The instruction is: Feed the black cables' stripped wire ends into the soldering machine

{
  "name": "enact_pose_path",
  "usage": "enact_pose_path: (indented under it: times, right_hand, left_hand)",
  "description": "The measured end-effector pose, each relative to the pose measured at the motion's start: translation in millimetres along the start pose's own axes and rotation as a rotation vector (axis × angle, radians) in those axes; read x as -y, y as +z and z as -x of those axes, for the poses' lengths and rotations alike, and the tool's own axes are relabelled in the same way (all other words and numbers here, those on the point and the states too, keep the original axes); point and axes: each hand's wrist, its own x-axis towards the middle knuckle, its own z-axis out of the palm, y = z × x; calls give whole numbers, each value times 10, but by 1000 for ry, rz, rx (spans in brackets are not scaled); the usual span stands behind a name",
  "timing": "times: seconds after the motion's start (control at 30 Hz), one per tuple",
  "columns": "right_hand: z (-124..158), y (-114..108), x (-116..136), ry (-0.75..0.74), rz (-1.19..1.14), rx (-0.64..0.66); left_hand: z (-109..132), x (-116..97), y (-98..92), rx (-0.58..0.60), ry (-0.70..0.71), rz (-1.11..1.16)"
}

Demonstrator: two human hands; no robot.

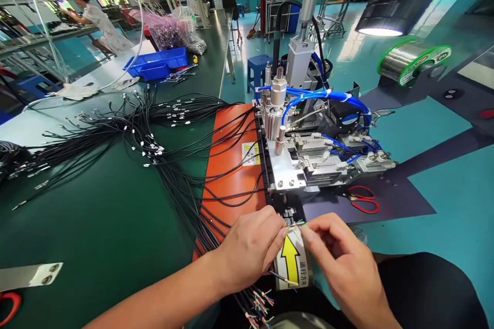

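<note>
My left hand [252, 247] is closed around the end of a thin black cable at the front of the soldering-type machine [280, 164]. Opposite it, my right hand [343, 259] pinches the fine coloured wires [298, 223] that fan out of that cable end. Both sets of fingertips meet just above a white label with a yellow arrow [290, 259]. Beneath my left hand hang several more cable ends with stripped coloured wires [260, 306]. The held cable's jacket is mostly hidden by my fingers.
Bundled black cables [170, 164] with small connectors run across the green mat [96, 226] and orange plate [231, 164]. Red-handled scissors [365, 200] lie right of the machine. A solder spool [415, 61], a black lamp [393, 0] and blue trays [158, 63] stand farther off. Two people sit at back left.
</note>
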Motion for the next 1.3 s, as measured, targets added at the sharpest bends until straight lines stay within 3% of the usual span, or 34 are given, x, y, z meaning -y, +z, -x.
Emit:
enact_pose_path:
  times: [0.13,0.3,0.73,1.07,1.3]
  right_hand:
    - [-127,-70,47,415,-294,100]
    - [-197,3,106,564,-507,202]
    - [-213,-23,36,377,-291,177]
    - [-319,102,-68,292,-106,67]
    - [-350,135,-48,288,-55,39]
  left_hand:
    - [1,-8,-10,4,7,1]
    - [13,0,0,5,13,-8]
    - [31,33,-89,-8,-80,212]
    - [30,97,12,-98,-136,99]
    - [27,108,38,-100,-156,91]
